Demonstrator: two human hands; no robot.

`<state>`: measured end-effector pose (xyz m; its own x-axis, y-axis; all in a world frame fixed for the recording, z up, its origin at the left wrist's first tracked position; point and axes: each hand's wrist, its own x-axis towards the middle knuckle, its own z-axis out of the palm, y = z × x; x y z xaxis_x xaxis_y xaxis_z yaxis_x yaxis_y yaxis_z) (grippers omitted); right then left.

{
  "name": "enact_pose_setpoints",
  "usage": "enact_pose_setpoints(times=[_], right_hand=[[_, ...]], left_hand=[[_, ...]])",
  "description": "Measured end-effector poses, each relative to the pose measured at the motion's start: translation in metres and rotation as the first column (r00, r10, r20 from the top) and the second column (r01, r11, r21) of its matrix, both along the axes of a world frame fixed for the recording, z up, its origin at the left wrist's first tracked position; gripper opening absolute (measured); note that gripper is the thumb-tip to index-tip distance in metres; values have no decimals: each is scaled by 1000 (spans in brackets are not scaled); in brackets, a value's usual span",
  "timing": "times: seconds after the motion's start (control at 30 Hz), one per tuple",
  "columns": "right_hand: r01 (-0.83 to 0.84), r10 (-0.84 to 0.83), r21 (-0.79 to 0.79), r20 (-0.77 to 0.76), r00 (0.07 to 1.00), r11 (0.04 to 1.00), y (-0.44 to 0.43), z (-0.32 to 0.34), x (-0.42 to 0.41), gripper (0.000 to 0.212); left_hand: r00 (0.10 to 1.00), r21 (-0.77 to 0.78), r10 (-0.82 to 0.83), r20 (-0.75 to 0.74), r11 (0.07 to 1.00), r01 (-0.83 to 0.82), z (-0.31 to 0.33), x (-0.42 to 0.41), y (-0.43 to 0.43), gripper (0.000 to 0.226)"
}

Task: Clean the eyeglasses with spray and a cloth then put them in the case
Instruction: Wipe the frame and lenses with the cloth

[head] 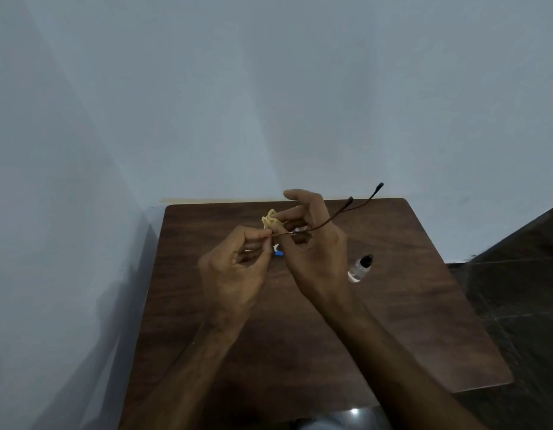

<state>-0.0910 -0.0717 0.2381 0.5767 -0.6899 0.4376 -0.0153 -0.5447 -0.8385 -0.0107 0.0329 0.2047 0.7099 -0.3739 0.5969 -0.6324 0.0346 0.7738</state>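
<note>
Above the brown wooden table [393, 321], my left hand [234, 274] pinches the front of the thin-framed eyeglasses [331, 217] at their left end. Their two temple arms stick out up and to the right, with dark tips. My right hand [312, 243] pinches a small crumpled yellow cloth [269, 219] against the glasses between thumb and fingers. The lenses are mostly hidden behind my fingers. A small clear spray bottle [359, 269] with a black cap lies on the table, just right of my right wrist.
A small blue and white object [278, 252] shows on the table between my hands, mostly hidden. The table stands against a pale wall at the back and left. Dark floor tiles [517, 274] lie to the right.
</note>
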Motion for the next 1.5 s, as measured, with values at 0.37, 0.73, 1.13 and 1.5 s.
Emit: enact_pose_setpoints(times=[0.37,0.73,1.13,1.5], right_hand=[[21,-25,-58,-77,997,998,3,-8,-7,50],[-39,34,-72,-70,997,997,-5,-5,1,57],[-46,47,23,-50,998,999,-4,-7,7,54],[6,-4,21,-73,997,1000,-2,1,0,48]], left_hand=[[993,-61,1,-115,998,-8,-3,0,-3,22],[998,5,19,-66,1000,-19,-6,6,2,28],[1000,8,3,-28,1000,-2,-14,1,6,26],[998,-2,32,-57,999,-32,-13,-8,0,24]])
